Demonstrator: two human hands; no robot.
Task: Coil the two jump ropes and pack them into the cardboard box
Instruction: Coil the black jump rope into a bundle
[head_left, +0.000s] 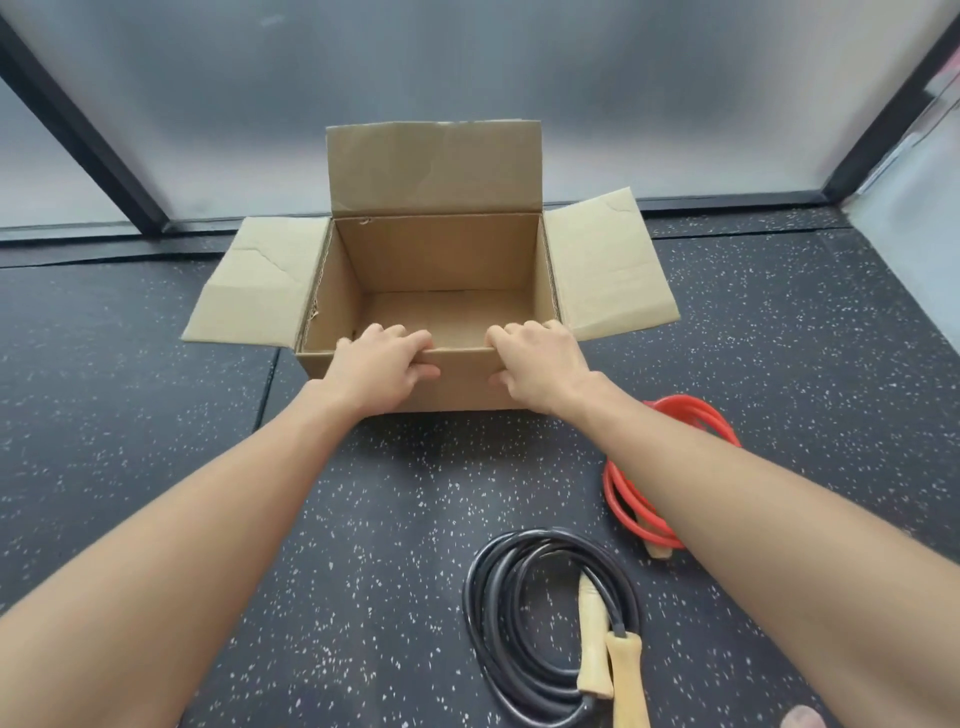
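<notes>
Both hands are on the cardboard box (436, 249) — left hand (382, 366) and right hand (540, 364) each hook their fingers over the near rim with thumbs on the outer face. They grip that wall side by side with a gap between them. The box is open with its flaps folded out and no rope in it. Its long side runs left-right.

Both ropes look already coiled and lie on the floor (156, 389) on the near side of the box.
- Red rope (615, 488): just off the box's near-right corner, partly hidden under the right forearm, its oval running away from the box.
- Black rope (483, 623): farther out from the box, right of the box's centre. Its wooden handles (626, 670) lie across the coil, pointing away from the box.

My read: coiling is done and packing isn't started. Next is a pick — both coils sit toward the box's right end, so the right hand is nearer and red is the shorter reach. That hand must release the rim and draw back from the box first.
</notes>
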